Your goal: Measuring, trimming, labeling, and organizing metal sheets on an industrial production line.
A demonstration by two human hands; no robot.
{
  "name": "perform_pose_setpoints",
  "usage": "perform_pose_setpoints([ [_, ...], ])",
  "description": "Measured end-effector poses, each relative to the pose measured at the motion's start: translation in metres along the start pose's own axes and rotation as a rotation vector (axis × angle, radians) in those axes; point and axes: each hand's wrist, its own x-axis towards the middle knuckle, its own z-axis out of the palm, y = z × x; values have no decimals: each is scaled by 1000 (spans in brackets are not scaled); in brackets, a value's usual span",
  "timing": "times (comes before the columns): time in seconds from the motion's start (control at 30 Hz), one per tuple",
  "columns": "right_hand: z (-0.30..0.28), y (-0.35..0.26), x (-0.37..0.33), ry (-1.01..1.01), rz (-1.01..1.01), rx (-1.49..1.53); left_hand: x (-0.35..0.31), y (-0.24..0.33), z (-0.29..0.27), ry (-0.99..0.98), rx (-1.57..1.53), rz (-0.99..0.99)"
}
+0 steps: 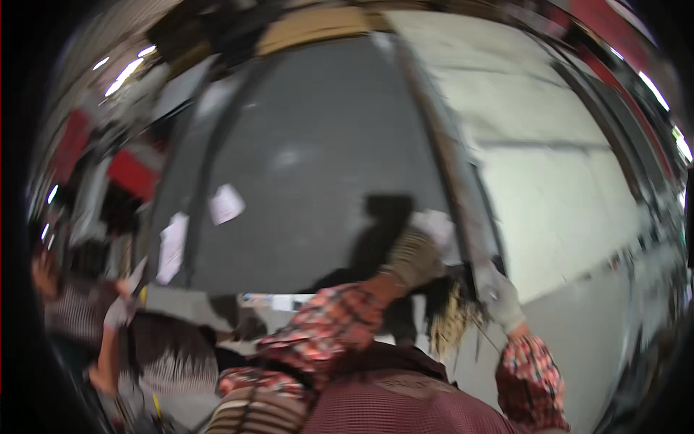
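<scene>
My left hand [416,258], in a striped olive glove, reaches across to the near right part of a large dark grey panel [318,145]. Just past its fingers shows a pale pinkish paper slip [435,226]; blur hides whether the fingers grip it. My right hand [502,300], in a whitish glove, is closed at the near end of a long narrow strip [452,170] that runs along the panel's right side. Two more slips lie to the left: one on the panel [227,204] and one near its left edge [172,248].
Right of the strip stretches a broad pale surface [549,188]. A frayed straw-coloured bundle [454,322] hangs below the panel's near right corner. On the left, a co-worker's gloved hand [123,307] is close to the panel's edge. Brown cardboard [314,27] lies at the far end.
</scene>
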Motion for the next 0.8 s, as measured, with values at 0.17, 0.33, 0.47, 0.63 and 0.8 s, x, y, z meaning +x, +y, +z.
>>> perform_pose_setpoints([
  [0.17,18,10,-15,-130,154,-17,1,-1,59,409,84,67],
  [0.33,26,6,-44,-89,-39,319,-65,34,40,255,84,-33],
  [0.47,63,126,-125,-520,-103,-311,-160,56,60,284,-166,-102],
  [0.63,72,41,-136,-996,85,-253,-309,49,121,-155,-350,-675],
  [0.8,130,9,-107,-1129,-124,-312,-410,47,149,-274,-412,-822],
])
